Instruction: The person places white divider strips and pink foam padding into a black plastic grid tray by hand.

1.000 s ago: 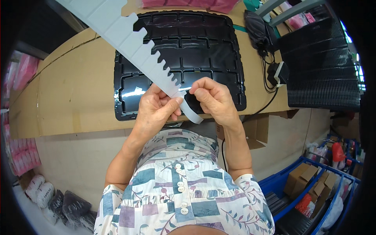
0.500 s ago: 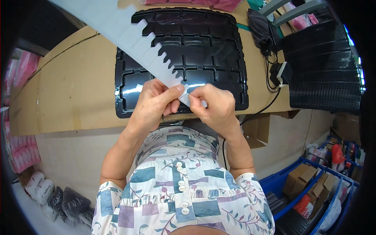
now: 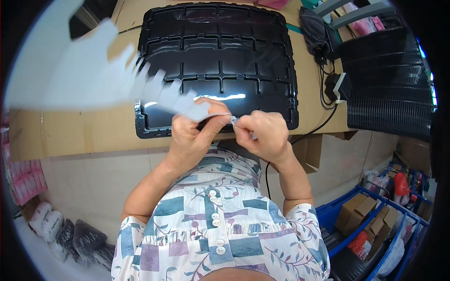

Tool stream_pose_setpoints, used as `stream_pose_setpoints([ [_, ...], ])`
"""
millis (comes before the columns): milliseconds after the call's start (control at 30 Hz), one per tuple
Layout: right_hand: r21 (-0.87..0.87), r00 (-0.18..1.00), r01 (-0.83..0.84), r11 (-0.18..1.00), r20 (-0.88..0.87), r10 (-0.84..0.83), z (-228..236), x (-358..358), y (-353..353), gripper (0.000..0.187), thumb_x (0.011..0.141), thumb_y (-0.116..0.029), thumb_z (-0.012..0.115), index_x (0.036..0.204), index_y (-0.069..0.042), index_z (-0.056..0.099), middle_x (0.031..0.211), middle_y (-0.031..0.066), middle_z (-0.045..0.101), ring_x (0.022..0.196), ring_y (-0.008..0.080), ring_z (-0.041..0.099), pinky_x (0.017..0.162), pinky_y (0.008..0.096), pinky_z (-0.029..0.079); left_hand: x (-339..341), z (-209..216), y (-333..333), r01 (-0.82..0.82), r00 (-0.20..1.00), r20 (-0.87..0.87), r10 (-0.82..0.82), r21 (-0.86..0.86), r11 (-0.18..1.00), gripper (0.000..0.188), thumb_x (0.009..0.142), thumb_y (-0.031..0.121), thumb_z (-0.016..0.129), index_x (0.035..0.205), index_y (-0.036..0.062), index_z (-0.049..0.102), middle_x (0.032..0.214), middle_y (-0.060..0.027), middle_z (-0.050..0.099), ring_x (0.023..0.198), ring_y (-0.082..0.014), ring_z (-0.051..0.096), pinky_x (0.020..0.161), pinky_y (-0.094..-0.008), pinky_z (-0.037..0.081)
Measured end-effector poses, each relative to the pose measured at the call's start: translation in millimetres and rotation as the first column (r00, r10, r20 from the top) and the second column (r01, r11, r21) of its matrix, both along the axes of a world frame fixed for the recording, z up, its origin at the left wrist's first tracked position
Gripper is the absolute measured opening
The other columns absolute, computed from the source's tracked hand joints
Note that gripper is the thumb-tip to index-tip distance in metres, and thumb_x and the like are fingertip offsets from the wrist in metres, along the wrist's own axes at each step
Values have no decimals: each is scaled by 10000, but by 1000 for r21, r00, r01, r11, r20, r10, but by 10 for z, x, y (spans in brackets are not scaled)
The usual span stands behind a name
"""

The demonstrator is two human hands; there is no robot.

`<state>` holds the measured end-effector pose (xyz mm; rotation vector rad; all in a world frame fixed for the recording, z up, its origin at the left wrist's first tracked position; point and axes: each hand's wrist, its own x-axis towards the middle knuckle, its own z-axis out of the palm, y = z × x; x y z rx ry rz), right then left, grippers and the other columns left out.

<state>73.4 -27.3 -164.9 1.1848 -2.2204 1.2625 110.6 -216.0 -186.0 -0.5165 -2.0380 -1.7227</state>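
A long white notched strip point(image 3: 159, 91), thin and bendy with square tabs along one edge, sweeps from my hands to the upper left, where it widens and blurs. My left hand point(image 3: 197, 133) pinches its narrow end between thumb and fingers. Close beside it, my right hand point(image 3: 265, 133) is closed, thumb against curled fingers, on a small white end piece point(image 3: 234, 120). Whether that piece is still joined to the strip I cannot tell. Both hands are above the near edge of a glossy black plastic tray point(image 3: 206, 61) with moulded compartments.
Brown cardboard point(image 3: 70, 136) covers the table. Right of the tray are a black cable point(image 3: 323, 119), a power adapter point(image 3: 338, 87) and a stack of ribbed black trays point(image 3: 384, 89). Blue crates point(image 3: 347, 243) with boxes stand at the lower right; wrapped bundles point(image 3: 86, 239) lie lower left.
The strip has swung left and lower, its far end now blurred and spread across the upper left. My hands have shifted slightly, both still pinching near the narrow end.
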Motion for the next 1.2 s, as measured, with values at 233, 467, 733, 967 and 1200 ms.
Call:
stream_pose_setpoints([
  [233, 27, 966, 32, 999, -258, -24, 29, -62, -68, 243, 653, 87, 708, 834, -49, 618, 589, 20, 477, 452, 151, 494, 424, 260, 376, 36, 96, 31, -5, 793, 509, -334, 554, 833, 147, 972, 132, 635, 991, -6, 681, 945, -89, 704, 728, -106, 597, 655, -255, 484],
  [467, -165, 899, 99, 981, 438, -16, 145, -15, 61, 93, 799, 12, 719, 848, -32, 653, 675, -17, 617, 536, 33, 511, 484, 214, 402, -88, 1, -54, 27, 720, 515, -465, 649, 760, 143, 922, 110, 693, 1029, 17, 681, 904, -71, 709, 797, -110, 639, 664, -248, 480],
  [733, 63, 814, 504, 862, 299, -498, 246, -1190, 572, 150, 889, -143, 682, 889, 6, 681, 668, 11, 597, 635, 52, 521, 595, 234, 433, 69, -90, 29, -33, 932, 360, 27, 9, 999, 109, 897, 66, 701, 957, -25, 695, 769, -68, 655, 655, -91, 577, 608, -249, 461],
  [967, 259, 836, 497, 828, 115, -537, 112, -2003, 560, 167, 872, -202, 666, 895, -43, 710, 739, 161, 676, 690, 315, 686, 645, 401, 516, 121, -153, 10, 22, 863, 472, -181, 322, 946, 128, 927, 69, 683, 1004, -33, 696, 891, -58, 709, 791, -100, 644, 712, -248, 524],
  [1200, 563, 766, 576, 592, -119, -632, 7, -2133, 437, 187, 869, -269, 678, 876, -86, 713, 822, 162, 714, 805, 384, 688, 724, 493, 525, 126, -46, -8, 64, 830, 517, -212, 288, 956, 149, 929, 80, 683, 1020, -37, 703, 900, -67, 718, 792, -104, 650, 720, -250, 529],
])
